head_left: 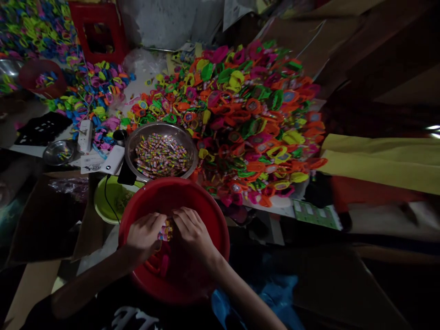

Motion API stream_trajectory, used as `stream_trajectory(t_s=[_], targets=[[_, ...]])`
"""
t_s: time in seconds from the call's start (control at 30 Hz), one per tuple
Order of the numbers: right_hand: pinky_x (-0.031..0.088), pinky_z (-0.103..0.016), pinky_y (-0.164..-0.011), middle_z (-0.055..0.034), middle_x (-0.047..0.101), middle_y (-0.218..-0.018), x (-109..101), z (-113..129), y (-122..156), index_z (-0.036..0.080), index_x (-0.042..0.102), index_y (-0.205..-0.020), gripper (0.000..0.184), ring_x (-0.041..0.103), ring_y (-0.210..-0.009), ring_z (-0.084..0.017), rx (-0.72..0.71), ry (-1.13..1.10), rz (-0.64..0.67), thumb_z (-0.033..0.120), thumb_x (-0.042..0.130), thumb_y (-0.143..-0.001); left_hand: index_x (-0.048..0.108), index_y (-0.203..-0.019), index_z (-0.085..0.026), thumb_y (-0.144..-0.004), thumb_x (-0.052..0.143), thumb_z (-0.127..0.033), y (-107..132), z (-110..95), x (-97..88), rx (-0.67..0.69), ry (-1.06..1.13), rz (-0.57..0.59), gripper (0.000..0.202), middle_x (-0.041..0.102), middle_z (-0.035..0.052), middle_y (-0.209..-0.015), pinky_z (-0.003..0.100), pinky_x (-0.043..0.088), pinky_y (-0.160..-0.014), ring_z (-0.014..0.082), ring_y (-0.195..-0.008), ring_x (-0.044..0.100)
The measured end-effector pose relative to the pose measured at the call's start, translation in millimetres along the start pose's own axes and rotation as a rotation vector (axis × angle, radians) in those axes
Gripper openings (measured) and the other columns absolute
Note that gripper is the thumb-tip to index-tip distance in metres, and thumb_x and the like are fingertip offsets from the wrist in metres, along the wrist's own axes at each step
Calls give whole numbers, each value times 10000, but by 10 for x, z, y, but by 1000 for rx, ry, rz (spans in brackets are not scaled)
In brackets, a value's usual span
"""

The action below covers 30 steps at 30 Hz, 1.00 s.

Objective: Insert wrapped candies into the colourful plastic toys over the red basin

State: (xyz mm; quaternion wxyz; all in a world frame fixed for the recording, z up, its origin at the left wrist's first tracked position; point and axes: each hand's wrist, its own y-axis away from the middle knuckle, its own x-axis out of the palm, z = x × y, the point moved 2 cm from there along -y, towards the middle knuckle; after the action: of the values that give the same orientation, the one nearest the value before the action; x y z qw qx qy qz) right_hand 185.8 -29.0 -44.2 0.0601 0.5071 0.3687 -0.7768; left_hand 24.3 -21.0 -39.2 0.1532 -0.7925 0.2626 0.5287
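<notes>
Both my left hand [146, 236] and right hand [192, 233] pinch one striped bundle [166, 230] over one red basin [208, 215]. One steel bowl [128, 151] stands behind it.

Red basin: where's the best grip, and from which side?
Probably the rim of the red basin, at its left and right edges, coming from outside: it is wide and round, and the left hand and right hand fill its middle, pinching sweets.

Black top [96, 316], white lettering [132, 317] on the chest — cropped, bare forearms, left hand [146, 236] and right hand [192, 234] bare
</notes>
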Motion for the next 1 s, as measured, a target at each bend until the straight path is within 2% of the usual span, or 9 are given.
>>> stream_trajectory(t_s=[0.1, 0.2, 0.37, 0.47, 0.53, 0.73, 0.93, 1.0], targets=[[491, -354, -851, -141, 646, -950, 37, -3, 23, 52, 662, -947, 293, 537, -932, -224, -11, 2, -13, 58, 372, -905, 560, -1073, -119, -701, 467, -131, 20, 22, 18, 4, -9, -40, 384, 649, 125, -1040, 331, 499, -774, 245, -902, 617], [497, -353, -866, -142, 642, -1021, 19, -28, 27, 59, 650, -1009, 307, 538, -989, -225, -24, 16, 32, 46, 363, -901, 574, -1056, -110, -758, 448, -127, 36, 3, -11, 67, -72, -94, 325, 660, 136, -1012, 346, 497, -775, 255, -904, 619], [508, -385, -903, -160, 600, -1165, -136, -115, -25, 42, 625, -1099, 280, 515, -1095, -255, -46, 41, 76, 123, 430, -915, 589, -1059, -134, -795, 403, -99, 34, -78, -139, 110, -150, -115, 325, 665, 117, -968, 356, 492, -763, 248, -891, 610], [503, -391, -932, -152, 598, -1182, -223, -166, -48, 66, 625, -1113, 276, 477, -1179, -261, -83, 2, 98, 174, 457, -922, 596, -1073, -145, -794, 393, -94, 26, -112, -179, 135, -166, -146, 349, 661, 115, -990, 338, 488, -779, 229, -891, 606], [523, -362, -904, -145, 606, -1177, -254, -187, -48, 72, 617, -1129, 277, 503, -1153, -240, -118, -30, 123, 155, 453, -922, 602, -1060, -152, -809, 380, -94, 23, -124, -177, 163, -184, -180, 340, 664, 109, -988, 320, 486, -781, 214, -881, 611], [556, -315, -821, -111, 657, -1071, -267, -197, 1, 72, 663, -1004, 221, 577, -1011, -228, -222, -18, 129, 119, 475, -898, 594, -1025, -148, -835, 376, -141, 35, -139, -127, 199, -122, -253, 289, 678, 95, -945, 319, 485, -752, 212, -845, 625], [549, -300, -805, -126, 656, -1060, -234, -188, 35, 77, 659, -1028, 248, 573, -1040, -227, -242, 63, 123, 112, 453, -895, 583, -1101, -154, -739, 430, -155, 56, -40, 19, 176, -40, -171, 393, 657, 105, -1002, 326, 492, -823, 228, -914, 606], [545, -280, -784, -125, 657, -1050, -207, -197, 31, 84, 656, -1036, 246, 573, -1040, -219, -228, 75, 128, 112, 459, -890, 585, -1111, -161, -700, 429, -144, 56, 27, 107, 162, -47, -183, 439, 655, 106, -1031, 319, 487, -860, 224, -941, 604]])
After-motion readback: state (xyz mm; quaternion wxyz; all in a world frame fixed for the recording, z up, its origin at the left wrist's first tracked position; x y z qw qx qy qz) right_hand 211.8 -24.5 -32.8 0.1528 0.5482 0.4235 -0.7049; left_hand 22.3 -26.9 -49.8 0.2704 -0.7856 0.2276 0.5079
